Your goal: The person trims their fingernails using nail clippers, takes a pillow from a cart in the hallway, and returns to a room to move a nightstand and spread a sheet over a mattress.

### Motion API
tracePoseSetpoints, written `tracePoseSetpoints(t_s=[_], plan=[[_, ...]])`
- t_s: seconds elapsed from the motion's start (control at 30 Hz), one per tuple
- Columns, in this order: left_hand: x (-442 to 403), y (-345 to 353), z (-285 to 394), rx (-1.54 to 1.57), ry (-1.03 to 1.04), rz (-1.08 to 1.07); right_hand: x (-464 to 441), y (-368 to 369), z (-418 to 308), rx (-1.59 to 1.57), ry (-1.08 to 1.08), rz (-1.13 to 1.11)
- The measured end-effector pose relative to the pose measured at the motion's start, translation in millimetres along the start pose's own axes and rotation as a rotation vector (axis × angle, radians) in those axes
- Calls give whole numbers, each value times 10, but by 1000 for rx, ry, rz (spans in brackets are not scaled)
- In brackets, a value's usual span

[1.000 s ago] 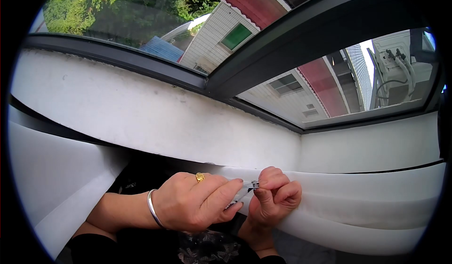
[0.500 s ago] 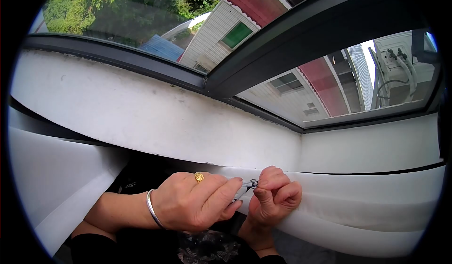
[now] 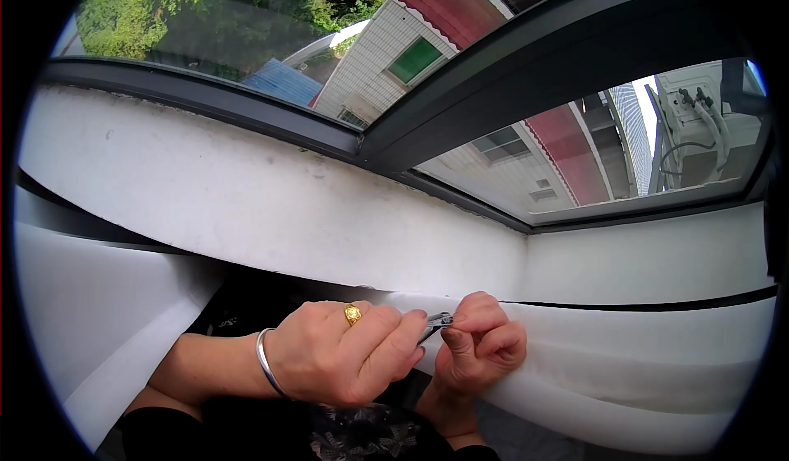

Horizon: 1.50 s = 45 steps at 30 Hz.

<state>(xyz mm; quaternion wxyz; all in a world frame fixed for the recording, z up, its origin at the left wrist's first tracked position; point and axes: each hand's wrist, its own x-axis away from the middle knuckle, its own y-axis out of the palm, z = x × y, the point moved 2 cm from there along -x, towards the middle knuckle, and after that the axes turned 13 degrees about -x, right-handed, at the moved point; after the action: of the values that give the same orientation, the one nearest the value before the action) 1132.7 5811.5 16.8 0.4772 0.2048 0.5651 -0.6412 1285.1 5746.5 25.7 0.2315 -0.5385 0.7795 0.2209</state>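
My left hand [image 3: 349,350], with a gold ring and a silver bangle, is closed around a small silver nail clipper [image 3: 436,324]. The clipper's head points right and touches the fingertips of my right hand [image 3: 481,342]. That hand is curled, with its thumb and index tips close together at the clipper head, and nothing else shows in its fingers. Most of the clipper's body is hidden behind my left fingers.
White curtain fabric [image 3: 633,362] lies right of my hands, with more white fabric [image 3: 90,313] at the left. Beyond are a white window sill [image 3: 246,190] and a dark window frame [image 3: 460,124]. Trees and buildings show through the glass.
My left fingers have squeezed inward and the clipper's levers look closer together. The ringed fingers have shifted slightly. My right hand has barely moved.
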Motion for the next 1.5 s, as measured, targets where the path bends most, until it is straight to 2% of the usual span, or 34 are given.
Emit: tracePoseSetpoints(t_s=[0.33,0.63,0.73,0.83,0.87,0.9,0.93,0.97,1.03,1.07,1.13,1.37,1.43,1.5], plan=[[-18,-69,19,-33,102,-124,-7,-14,-12,18,-32,-32],[-20,-27,17,-62,144,-101,-3,-15,-26,73,-24,-35],[-41,-39,7,-104,160,5,10,-35,-27,76,-5,-45],[-46,-115,-9,36,97,-88,22,-67,39,86,80,28],[-64,-130,-56,201,-56,-6,25,-65,48,87,79,30],[-83,-139,-107,366,-209,76,26,-71,71,-98,151,91],[-94,-189,-161,441,-301,-53,28,-72,92,-283,221,152],[-77,-186,-203,508,-351,-129,26,-56,99,-280,214,158],[39,-161,-223,827,-645,-314,31,-3,154,-661,374,203],[72,-158,-228,828,-639,-319,36,12,160,-704,415,172],[120,-135,-232,1074,-809,-364,67,32,172,-745,448,177],[228,-85,-223,1055,-833,-411,124,79,207,-829,500,204],[248,-67,-207,909,-746,-426,128,73,214,-831,495,208],[241,-53,-171,888,-813,-387,133,56,225,-828,481,218]])
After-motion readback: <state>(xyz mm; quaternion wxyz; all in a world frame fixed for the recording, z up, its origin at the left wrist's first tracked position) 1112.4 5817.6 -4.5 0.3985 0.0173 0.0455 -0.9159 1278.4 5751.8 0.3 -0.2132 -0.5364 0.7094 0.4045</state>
